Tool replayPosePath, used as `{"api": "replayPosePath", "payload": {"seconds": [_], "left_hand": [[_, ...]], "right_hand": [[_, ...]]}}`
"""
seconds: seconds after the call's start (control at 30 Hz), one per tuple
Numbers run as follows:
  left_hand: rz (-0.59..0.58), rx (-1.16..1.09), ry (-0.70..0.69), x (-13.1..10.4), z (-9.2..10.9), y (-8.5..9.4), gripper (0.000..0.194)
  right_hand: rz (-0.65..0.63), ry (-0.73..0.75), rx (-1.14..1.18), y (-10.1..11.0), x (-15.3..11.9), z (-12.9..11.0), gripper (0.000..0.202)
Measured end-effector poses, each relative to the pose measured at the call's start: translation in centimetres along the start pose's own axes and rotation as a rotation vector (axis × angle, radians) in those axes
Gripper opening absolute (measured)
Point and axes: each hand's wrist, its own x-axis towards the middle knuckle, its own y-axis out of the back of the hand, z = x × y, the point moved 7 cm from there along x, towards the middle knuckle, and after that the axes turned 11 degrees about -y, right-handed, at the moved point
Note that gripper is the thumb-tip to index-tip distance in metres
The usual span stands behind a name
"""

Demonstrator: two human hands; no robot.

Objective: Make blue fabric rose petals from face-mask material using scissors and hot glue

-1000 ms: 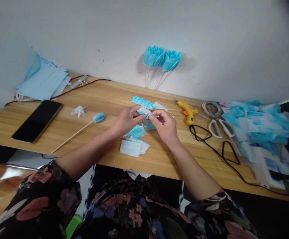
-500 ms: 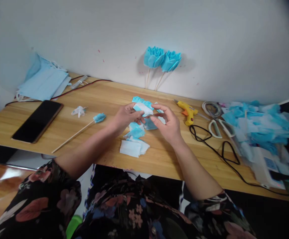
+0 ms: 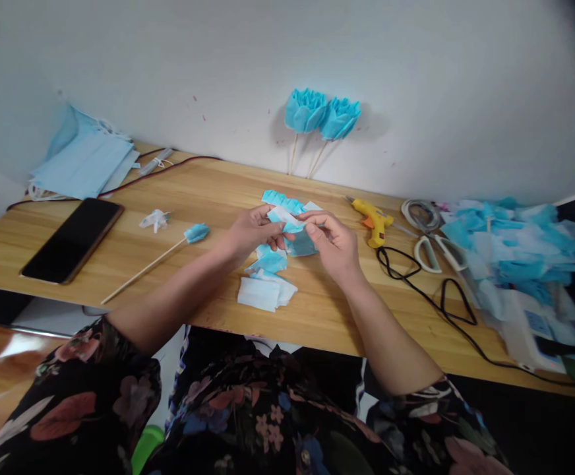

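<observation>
1. My left hand (image 3: 248,236) pinches one end of a small blue-and-white cloth piece (image 3: 281,216).
2. My right hand (image 3: 335,247) pinches the other end.
3. It sits between my fingertips, above the wooden table (image 3: 218,191), near more cut pieces (image 3: 259,294).

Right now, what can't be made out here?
Head view, held piece: its gripped edges, covered by the left hand and right hand.
Head view, scrap pile: what lies beneath, hidden by its upper layers.
Head view, white item: markings, too small and blurred.
Head view, green object: full shape, hidden by floral clothing.
</observation>
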Motion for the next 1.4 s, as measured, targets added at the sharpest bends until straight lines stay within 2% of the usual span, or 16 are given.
{"api": "replayPosePath", "payload": {"seconds": [0.2,0.3,0.5,0.63,1.13,1.27,1.4], "left_hand": [[0.007,0.151,-0.131,0.2,1.2,0.0,0.017],[0.012,0.273,-0.212,0.1,1.8,-0.1,0.012],[-0.035,0.390,-0.273,-0.2,1.7,-0.6,0.022],[-0.036,0.451,-0.272,-0.3,1.3,-0.6,0.030],[0.001,0.433,-0.218,-0.3,1.1,-0.1,0.033],[0.021,0.405,-0.224,-0.2,1.4,0.4,0.031],[0.064,0.370,-0.210,0.2,2.0,0.8,0.022]], "right_hand": [[-0.068,-0.128,0.119,-0.3,0.2,1.4,0.023],[-0.099,-0.210,0.247,-0.4,0.3,2.2,0.035],[-0.190,-0.295,0.288,-1.1,0.3,2.4,0.038],[-0.146,-0.330,0.298,-1.0,0.3,2.5,0.034],[-0.037,-0.320,0.268,-0.8,0.5,2.8,0.027],[0.077,-0.263,0.198,0.9,1.1,2.5,0.025],[0.200,-0.154,-0.036,5.7,1.9,1.0,0.027]]}}
